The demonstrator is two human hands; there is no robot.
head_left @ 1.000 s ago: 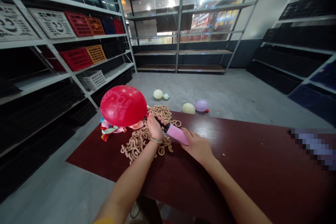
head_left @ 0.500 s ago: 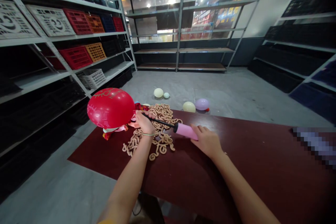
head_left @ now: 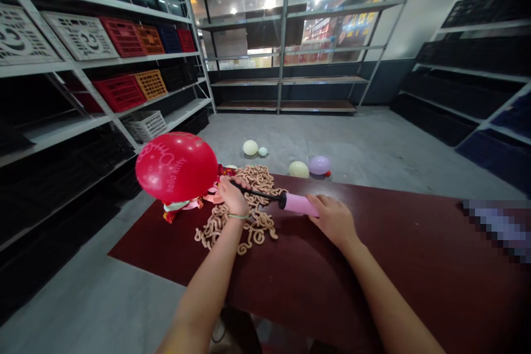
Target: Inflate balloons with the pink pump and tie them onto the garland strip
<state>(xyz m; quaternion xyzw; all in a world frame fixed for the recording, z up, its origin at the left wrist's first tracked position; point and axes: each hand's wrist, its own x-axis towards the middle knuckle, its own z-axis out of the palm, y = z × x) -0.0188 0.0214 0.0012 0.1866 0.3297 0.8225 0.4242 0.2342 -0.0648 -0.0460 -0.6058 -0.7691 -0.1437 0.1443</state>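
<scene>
As left fingers point(head_left: 232, 187) clamp one red balloon point(head_left: 176, 167), right fingers point(head_left: 317, 201) splay on one pink pump point(head_left: 301, 204); four balloons point(head_left: 298, 170) beyond.

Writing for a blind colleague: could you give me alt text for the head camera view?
A person's left hand grips the black nozzle of a pink hand pump at a red balloon, with their right hand against the pump's barrel. Below lie a maroon table and tan curly strands; pale balloons and a lilac balloon sit on the floor.
</scene>
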